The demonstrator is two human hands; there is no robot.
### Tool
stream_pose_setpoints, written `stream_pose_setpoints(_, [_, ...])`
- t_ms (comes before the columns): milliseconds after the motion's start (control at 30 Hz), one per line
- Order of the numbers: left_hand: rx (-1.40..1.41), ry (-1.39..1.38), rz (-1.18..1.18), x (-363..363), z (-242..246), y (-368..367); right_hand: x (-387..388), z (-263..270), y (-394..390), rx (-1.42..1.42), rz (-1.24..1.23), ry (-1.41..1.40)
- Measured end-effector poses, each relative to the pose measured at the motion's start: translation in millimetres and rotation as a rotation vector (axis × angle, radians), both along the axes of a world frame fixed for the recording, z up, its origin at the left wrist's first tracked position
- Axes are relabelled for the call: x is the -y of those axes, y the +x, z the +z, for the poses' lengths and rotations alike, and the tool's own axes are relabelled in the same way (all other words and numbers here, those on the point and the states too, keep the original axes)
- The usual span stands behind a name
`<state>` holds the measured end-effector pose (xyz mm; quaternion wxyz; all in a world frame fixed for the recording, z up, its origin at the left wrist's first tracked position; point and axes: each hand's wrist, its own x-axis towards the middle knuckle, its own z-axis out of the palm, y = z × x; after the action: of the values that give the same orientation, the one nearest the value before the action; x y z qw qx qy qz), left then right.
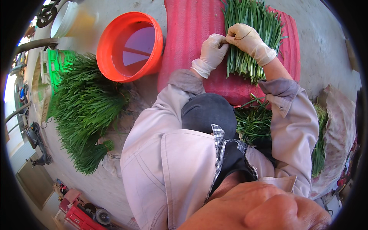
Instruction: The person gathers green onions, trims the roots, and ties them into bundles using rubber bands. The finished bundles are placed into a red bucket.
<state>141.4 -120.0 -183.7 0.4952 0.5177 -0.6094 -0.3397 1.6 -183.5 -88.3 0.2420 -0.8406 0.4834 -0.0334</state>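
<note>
A thick bunch of garlic chives [253, 17] lies on a red woven cloth pad [192, 26], its pale cut ends towards me. My left hand [211, 53], in a pale thin glove, is at the left edge of the bunch with thumb and fingertips pinched together. Above the bunch, my right hand [250, 43], gloved the same way, meets the left at the fingertips. A thin brown strand [243, 35] shows at the right fingers and seems pinched in them. Whatever the left fingertips hold is hidden.
Left of the pad stands an orange bucket [103, 49] holding liquid. Tied chive bunches [89, 100] are heaped beside a green plastic crate [53, 64]. Loose green leaves [253, 123] lie by my knee [208, 115]. More chives [319, 143] lie against a crumpled sheet [340, 115] at right.
</note>
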Motion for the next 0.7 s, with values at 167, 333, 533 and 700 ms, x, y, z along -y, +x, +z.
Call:
stream_pose_setpoints(167, [0.016,-0.011,0.025,-0.9,-1.3,-2.4,-4.2,0.1,0.0,0.004,0.032,-0.073])
stream_pose_setpoints(333, [0.018,0.004,0.06,-2.0,-0.1,-1.8,-5.1,-4.7,-2.9,0.078,0.057,-0.123])
stream_pose_setpoints(533, [0.081,-0.051,0.027,0.9,2.0,3.2,-8.8,-4.0,1.3,-0.231,0.17,-0.367])
stream_pose_setpoints(700, [0.246,-0.076,0.0,2.1,7.0,3.5,-15.6,5.5,13.2,-0.574,0.382,-0.631])
